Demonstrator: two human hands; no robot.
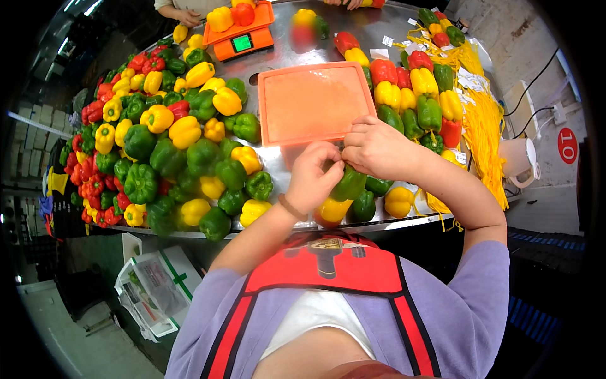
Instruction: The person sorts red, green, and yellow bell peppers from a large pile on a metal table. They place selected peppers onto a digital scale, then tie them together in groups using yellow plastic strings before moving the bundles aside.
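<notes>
Both my hands meet above a column of sweet peppers near the table's front edge. The column has a green pepper (350, 185) on top, a yellow pepper (334, 208) below it and an orange-red one partly hidden at the bottom. My left hand (316, 173) pinches thumb and forefinger together at the top end of this bundle. From the right, my right hand (376, 144) curls its fingers at the same spot. What lies between the fingertips is too small to make out. Just beyond my hands is an orange plastic tray (315, 104), with nothing on it.
A large heap of loose peppers (170, 142) fills the left side. Finished-looking rows of three-colour pepper bundles (416, 94) lie right, beside yellow netting (483, 128) with white tags. An orange digital scale (244, 45) bears peppers. Opposite, another person's hand (189, 18) rests near it.
</notes>
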